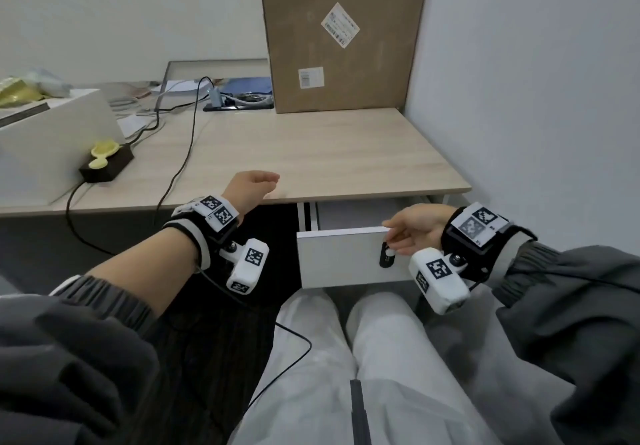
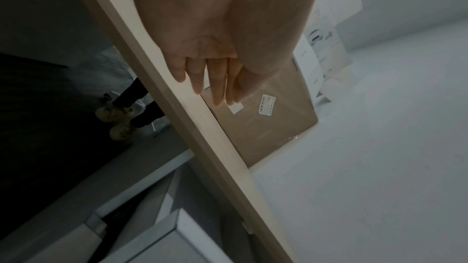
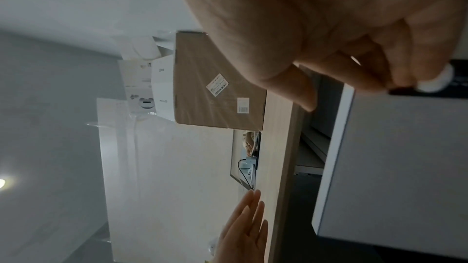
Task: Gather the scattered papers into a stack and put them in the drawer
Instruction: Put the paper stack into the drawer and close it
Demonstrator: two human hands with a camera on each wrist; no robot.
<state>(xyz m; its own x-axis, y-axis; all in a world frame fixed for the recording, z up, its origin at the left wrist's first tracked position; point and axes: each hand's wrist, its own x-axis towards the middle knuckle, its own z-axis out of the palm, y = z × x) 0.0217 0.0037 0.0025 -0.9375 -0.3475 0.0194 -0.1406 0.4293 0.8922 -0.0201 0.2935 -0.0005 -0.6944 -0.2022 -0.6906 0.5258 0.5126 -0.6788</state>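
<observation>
A white drawer (image 1: 343, 257) stands partly pulled out under the right end of the wooden desk (image 1: 311, 154). My right hand (image 1: 398, 240) pinches the small white knob (image 1: 389, 253) on the drawer front; the right wrist view shows my fingers closed round that knob (image 3: 435, 81). My left hand (image 1: 266, 181) rests open on the desk's front edge, its fingers (image 2: 210, 79) straight over the wood. No loose papers lie on the near desk. The drawer's inside (image 1: 349, 214) looks pale; I cannot tell what is in it.
A tall cardboard box (image 1: 343, 36) leans on the wall at the back right. At the left are a white box (image 1: 52, 140), a black block (image 1: 105, 164) with yellow pieces, and black cables (image 1: 187, 154). Papers and a tray (image 1: 180, 84) sit far back. My knees are below the drawer.
</observation>
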